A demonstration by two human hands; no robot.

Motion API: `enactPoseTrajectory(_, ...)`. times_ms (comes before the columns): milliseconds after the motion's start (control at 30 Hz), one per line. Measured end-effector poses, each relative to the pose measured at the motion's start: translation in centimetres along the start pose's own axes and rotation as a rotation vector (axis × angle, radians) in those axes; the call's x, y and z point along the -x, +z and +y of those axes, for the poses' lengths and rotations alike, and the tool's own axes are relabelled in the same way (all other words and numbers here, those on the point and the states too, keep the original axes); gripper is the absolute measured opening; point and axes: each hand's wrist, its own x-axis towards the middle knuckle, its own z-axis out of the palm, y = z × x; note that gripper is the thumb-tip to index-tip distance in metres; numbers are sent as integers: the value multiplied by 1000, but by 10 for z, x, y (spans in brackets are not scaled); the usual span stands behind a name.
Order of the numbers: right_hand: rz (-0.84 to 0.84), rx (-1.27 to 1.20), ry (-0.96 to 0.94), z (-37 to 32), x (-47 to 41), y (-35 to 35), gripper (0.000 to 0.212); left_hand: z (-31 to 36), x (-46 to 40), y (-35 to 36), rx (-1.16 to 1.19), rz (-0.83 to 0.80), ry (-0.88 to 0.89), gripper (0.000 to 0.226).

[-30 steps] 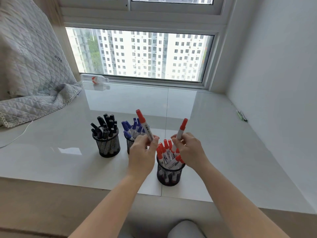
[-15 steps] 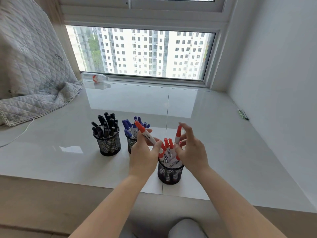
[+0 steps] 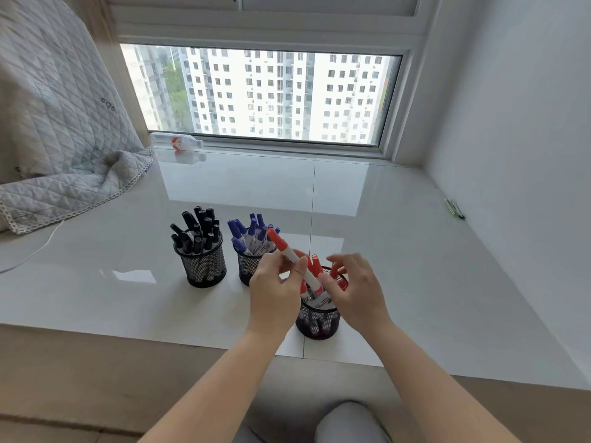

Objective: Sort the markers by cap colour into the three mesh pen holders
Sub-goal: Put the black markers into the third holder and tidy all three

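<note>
Three black mesh pen holders stand on the white sill. The left holder holds several black-capped markers, the middle holder blue-capped ones, and the near right holder red-capped ones. My left hand pinches a red-capped marker, tilted with its cap up-left and its lower end over the right holder's mouth. My right hand hovers over the right holder with loosely spread fingers touching the red caps and holds nothing that I can see.
A quilted grey blanket lies at the far left with a white cable beside it. A plastic bottle lies by the window. Green pens rest against the right wall. A knee shows below the sill's front edge.
My right hand has let its red marker drop into the right holder and its fingers have spread. My left hand has tilted and lowered its red marker toward the same holder.
</note>
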Motion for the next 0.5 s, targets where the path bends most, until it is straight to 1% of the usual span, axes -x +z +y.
enactPoseTrajectory(100,-3,-106,27,6,12,1,41,-6,4,1,-143,-15,36,11)
enactPoseTrajectory(200,-92,-207,72,12,24,2,68,-16,7,1,-295,-38,24,18)
enactPoseTrajectory(333,-132,-225,167,16,33,8,98,-25,9,5,-443,-71,17,17)
enactPoseTrajectory(400,-146,-233,192,18,38,13,106,-29,9,7,-543,-93,46,18)
enactPoseTrajectory(500,-144,-290,233,18,41,22,106,-31,9,9,-667,-133,59,23)
